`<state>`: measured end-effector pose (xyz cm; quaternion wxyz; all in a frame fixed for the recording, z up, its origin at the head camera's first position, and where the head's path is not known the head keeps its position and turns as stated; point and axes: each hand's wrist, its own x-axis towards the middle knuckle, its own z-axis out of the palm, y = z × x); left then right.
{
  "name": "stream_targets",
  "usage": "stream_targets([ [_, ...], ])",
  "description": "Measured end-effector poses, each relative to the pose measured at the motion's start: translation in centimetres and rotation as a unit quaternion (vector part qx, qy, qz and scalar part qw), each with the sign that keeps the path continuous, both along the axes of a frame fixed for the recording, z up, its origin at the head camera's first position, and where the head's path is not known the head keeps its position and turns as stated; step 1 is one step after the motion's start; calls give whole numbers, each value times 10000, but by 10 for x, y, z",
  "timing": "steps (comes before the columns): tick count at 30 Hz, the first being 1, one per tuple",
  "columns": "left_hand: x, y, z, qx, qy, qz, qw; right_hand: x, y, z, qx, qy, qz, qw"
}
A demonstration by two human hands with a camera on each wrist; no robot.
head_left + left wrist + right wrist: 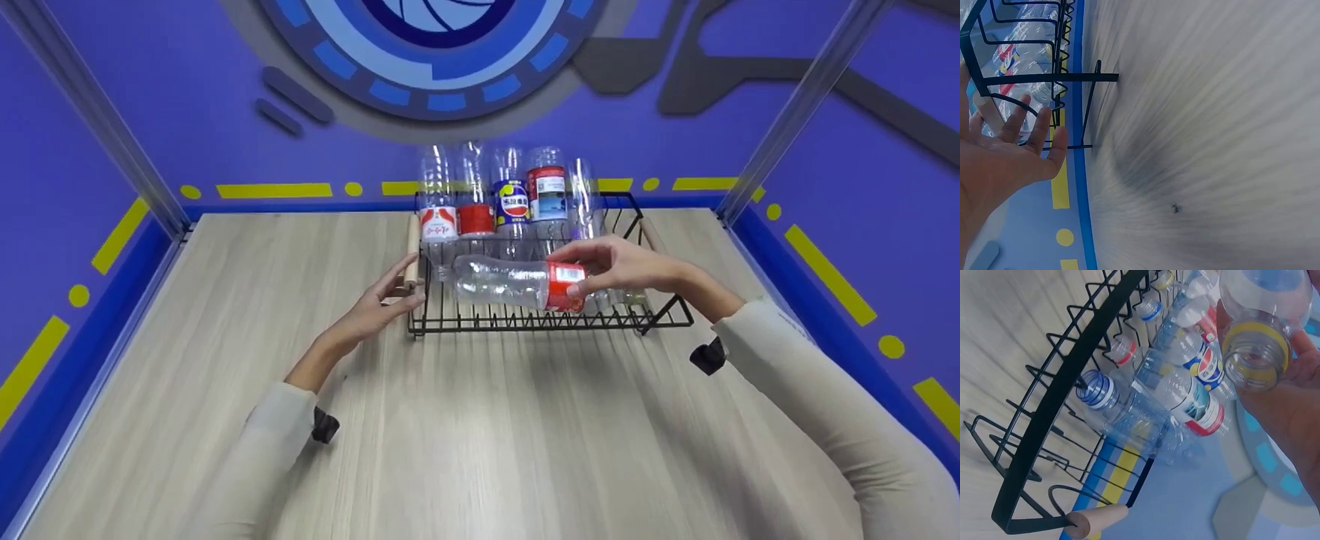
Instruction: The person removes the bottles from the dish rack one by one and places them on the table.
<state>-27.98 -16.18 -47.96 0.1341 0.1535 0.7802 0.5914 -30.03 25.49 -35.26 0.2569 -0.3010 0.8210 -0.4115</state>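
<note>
My right hand grips a clear plastic bottle around its red label, holding it sideways over the front of a black wire basket. The bottle's base points left; its capless neck with a yellow ring shows in the right wrist view. At the basket's left end, my left hand has its fingers extended beside the wooden handle. In the left wrist view those fingers spread against the basket's end. Several empty bottles lean in a row inside the basket, necks downward.
The basket stands on a wood-grain table near its back edge. A blue-purple panel rises behind it, with more panels at both sides. Another wooden handle sits at the basket's right end, near a bottle with a blue neck ring.
</note>
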Motion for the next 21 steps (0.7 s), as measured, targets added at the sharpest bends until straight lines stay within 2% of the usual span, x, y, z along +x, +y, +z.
stream_targets([
  [5, 8, 3, 10, -175, -35, 45, 9998, 6, -2, 2, 109, 134, 151, 9997],
  [8, 16, 6, 23, -341, 100, 295, 9989, 7, -4, 4, 103, 170, 234, 9995],
  [11, 23, 9, 38, -567, 625, 741, 9937, 7, -4, 4, 11, 160, 284, 9995],
  [14, 29, 14, 52, -730, 1242, 1053, 9840, 8, -4, 3, 14, 159, 295, 9994],
  [17, 34, 19, 61, -787, 1755, 936, 9769, 9, -3, 1, 62, 157, 290, 9994],
  [21, 41, 27, 72, -621, 2067, 313, 9759, 9, -4, 0, 85, 125, 290, 9995],
])
